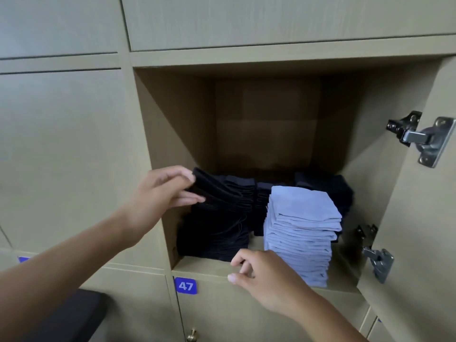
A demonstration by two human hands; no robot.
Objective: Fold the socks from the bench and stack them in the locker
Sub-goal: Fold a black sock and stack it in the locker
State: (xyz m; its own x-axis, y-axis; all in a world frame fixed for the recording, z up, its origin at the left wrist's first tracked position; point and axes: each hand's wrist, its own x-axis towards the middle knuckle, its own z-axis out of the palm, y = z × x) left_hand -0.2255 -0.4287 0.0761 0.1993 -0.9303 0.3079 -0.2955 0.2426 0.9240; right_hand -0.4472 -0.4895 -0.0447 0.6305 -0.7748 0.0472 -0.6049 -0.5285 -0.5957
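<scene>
The left hand (162, 193) pinched a folded black sock (217, 191) atop the black stack (212, 233) at 9 o'clock; the right hand (259, 272), loosely curled, held nothing at the locker (197, 266) sill; open room lay above.

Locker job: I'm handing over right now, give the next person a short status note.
Left hand pinches a folded black sock and is setting it on the black sock stack at the left of the open beige wooden locker.
Right hand holds nothing, fingers loosely curled at the locker's front edge.
Tall stack of folded light-blue socks stands at the right; more dark stacks behind.
Left: release this sock. The bench is barely in view, so remaining socks are unknown.
</scene>
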